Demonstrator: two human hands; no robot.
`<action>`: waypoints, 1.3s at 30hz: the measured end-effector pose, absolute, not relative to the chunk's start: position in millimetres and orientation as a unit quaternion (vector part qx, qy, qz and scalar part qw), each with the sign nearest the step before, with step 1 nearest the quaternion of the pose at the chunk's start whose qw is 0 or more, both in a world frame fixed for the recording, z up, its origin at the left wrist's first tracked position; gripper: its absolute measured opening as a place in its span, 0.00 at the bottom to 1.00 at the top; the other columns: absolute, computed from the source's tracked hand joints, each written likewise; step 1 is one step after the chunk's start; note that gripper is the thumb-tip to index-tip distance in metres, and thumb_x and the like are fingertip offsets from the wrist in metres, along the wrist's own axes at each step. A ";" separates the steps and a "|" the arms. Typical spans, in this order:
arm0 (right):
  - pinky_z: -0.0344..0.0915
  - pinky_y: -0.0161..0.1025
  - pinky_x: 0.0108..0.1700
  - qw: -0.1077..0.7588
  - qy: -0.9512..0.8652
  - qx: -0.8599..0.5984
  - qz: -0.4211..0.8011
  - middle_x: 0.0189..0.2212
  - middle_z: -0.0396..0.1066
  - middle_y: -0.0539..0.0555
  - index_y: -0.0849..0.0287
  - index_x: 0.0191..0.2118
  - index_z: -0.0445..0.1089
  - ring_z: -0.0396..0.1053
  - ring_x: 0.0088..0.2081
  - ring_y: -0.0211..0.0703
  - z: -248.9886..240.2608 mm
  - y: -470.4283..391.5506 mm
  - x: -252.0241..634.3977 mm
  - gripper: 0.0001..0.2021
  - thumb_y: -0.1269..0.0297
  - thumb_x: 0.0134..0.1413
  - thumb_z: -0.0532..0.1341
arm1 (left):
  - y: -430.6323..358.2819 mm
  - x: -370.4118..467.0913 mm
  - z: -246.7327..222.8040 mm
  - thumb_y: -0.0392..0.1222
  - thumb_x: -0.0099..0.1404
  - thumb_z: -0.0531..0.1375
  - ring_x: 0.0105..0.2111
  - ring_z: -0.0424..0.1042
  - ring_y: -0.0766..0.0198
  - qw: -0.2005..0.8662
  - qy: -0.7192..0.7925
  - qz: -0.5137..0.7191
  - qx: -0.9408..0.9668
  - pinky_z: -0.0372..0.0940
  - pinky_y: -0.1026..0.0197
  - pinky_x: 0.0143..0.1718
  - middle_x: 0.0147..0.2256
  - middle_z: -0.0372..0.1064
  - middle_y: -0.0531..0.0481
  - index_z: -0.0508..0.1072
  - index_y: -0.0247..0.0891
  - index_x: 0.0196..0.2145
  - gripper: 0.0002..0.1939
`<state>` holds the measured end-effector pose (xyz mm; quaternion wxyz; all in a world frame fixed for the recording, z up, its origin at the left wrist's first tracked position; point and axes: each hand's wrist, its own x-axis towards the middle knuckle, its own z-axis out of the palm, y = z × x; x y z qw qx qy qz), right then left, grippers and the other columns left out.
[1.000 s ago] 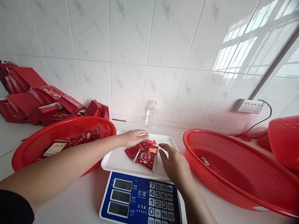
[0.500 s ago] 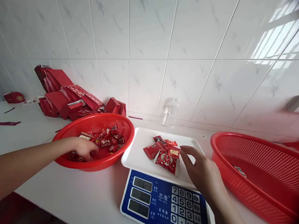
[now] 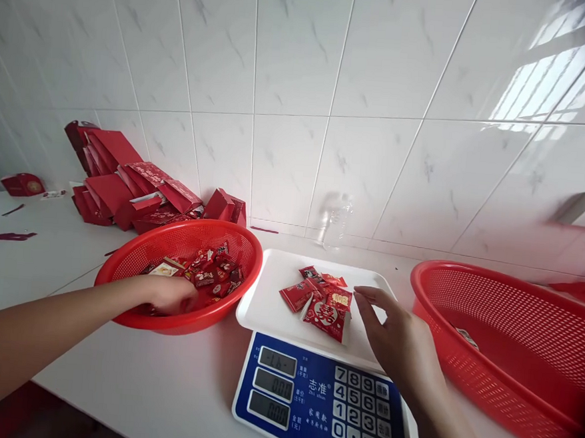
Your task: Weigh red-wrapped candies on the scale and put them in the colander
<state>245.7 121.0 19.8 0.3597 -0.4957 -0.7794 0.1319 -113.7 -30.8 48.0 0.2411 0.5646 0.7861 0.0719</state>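
My left hand (image 3: 173,295) reaches down into the left red plastic basket (image 3: 143,244), among small red-wrapped sweets (image 3: 221,275). Its fingers curl together, and whatever they hold is hidden. My right hand (image 3: 397,333) hovers at the right side of the white scale tray (image 3: 267,291), thumb and index finger apart, with nothing visible between them. Beside those fingertips, a small pile of red packets (image 3: 326,315) lies on the tray. Under the tray is the blue front panel of a digital scale (image 3: 312,407), with several number keys and three small displays.
Another red basket (image 3: 491,386) stands at the right with a small wrapper inside. Red gift boxes (image 3: 119,190) are heaped at the back left. A clear plastic bottle (image 3: 339,223) stands by the tiled wall. Dark red ribbons (image 3: 5,236) lie on the left of the table.
My left hand has shifted slightly right within the basket, its fingers more curled. My right hand stays beside the packets. The view has tilted a little.
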 end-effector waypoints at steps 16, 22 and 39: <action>0.65 0.41 0.35 0.361 -0.792 -0.473 0.137 0.40 0.79 0.53 0.52 0.43 0.74 0.75 0.33 0.48 20.3 119.4 244.4 0.17 0.52 0.60 0.52 | 53.1 -32.4 91.5 0.41 0.60 0.59 0.32 0.69 0.66 0.332 0.671 0.333 0.574 0.63 0.62 0.35 0.35 0.72 0.50 0.68 0.37 0.38 0.08; 0.66 0.41 0.38 0.353 -0.789 -0.481 0.148 0.40 0.79 0.51 0.52 0.44 0.74 0.75 0.34 0.47 24.4 118.6 244.7 0.16 0.54 0.61 0.52 | 98.1 22.2 76.2 0.38 0.61 0.58 0.34 0.72 0.63 0.316 0.632 0.297 0.643 0.66 0.59 0.38 0.36 0.75 0.48 0.69 0.37 0.40 0.08; 0.63 0.40 0.39 0.233 -0.823 -0.505 0.113 0.50 0.75 0.55 0.54 0.53 0.70 0.73 0.47 0.50 29.8 118.1 245.4 0.18 0.70 0.64 0.48 | 122.2 80.2 34.5 0.56 0.71 0.47 0.59 0.60 0.46 0.123 0.578 0.137 0.795 0.48 0.41 0.62 0.53 0.68 0.43 0.72 0.42 0.48 0.21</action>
